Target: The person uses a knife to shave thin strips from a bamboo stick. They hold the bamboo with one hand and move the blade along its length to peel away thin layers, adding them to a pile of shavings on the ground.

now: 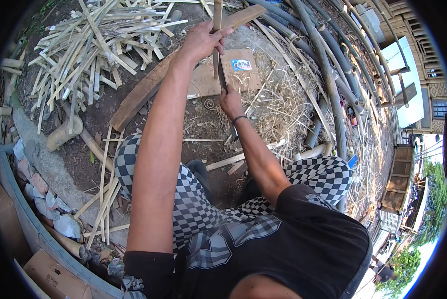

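Out in front of me, my left hand (pixel 203 44) is closed around a narrow bamboo strip (pixel 217 14) that points away from me. My right hand (pixel 231 103), nearer to my body, grips a long knife. Its dark blade (pixel 222 77) runs close along the strip; whether the two touch I cannot tell. The knife's handle end shows below my right wrist. Under the strip lies a flat piece of cardboard (pixel 201 82) with a small blue label. A thick wooden plank (pixel 143 92) slants across the ground, passing beneath my left hand.
A big heap of split bamboo strips (pixel 96 55) covers the ground at far left. Curly shavings (pixel 283 107) are scattered right of the cardboard. Long bamboo poles (pixel 328 60) lie along the right. Loose strips (pixel 103 209) and a cut bamboo piece (pixel 66 132) lie left of my knees.
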`<action>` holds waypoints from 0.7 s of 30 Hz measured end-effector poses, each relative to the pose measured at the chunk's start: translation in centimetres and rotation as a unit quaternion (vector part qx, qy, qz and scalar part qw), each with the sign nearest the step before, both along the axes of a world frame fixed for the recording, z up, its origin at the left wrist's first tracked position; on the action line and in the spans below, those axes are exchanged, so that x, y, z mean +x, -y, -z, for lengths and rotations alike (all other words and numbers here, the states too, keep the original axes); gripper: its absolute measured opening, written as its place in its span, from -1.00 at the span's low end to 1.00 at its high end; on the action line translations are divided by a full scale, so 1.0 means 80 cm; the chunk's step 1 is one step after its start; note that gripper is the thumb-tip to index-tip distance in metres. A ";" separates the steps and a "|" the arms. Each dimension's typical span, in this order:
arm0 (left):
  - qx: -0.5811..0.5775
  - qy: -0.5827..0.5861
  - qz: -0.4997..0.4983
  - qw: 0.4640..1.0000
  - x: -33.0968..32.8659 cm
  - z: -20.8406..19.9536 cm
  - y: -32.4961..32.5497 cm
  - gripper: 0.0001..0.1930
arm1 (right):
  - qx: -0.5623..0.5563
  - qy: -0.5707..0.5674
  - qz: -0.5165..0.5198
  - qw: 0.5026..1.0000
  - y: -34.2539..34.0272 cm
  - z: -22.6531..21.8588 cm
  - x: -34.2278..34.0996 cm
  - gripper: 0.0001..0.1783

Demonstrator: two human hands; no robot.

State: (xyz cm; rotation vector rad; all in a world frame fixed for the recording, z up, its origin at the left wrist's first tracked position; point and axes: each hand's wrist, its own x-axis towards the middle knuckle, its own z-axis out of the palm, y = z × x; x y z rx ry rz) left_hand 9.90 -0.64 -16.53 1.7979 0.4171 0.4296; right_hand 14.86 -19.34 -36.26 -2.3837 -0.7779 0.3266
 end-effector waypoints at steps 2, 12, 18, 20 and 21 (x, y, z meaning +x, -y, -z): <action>0.020 0.002 -0.016 1.000 0.001 0.001 0.003 -0.52 | 0.048 -0.006 0.009 0.999 0.009 0.014 -0.002 -0.67; -0.005 0.020 -0.117 0.993 0.008 0.002 0.010 -0.56 | 0.024 -0.025 -0.020 0.999 -0.020 -0.085 0.025 -0.70; -0.032 0.043 -0.145 0.988 0.011 0.010 0.013 -0.56 | 0.160 0.031 0.003 0.987 -0.045 -0.098 -0.016 -0.70; -0.044 0.060 -0.140 0.987 0.009 0.012 0.011 -0.56 | 0.122 0.048 0.025 0.991 -0.041 -0.072 -0.022 -0.75; -0.041 0.071 -0.137 0.987 0.008 0.013 0.009 -0.56 | 0.074 0.051 0.042 0.995 -0.037 -0.058 -0.021 -0.80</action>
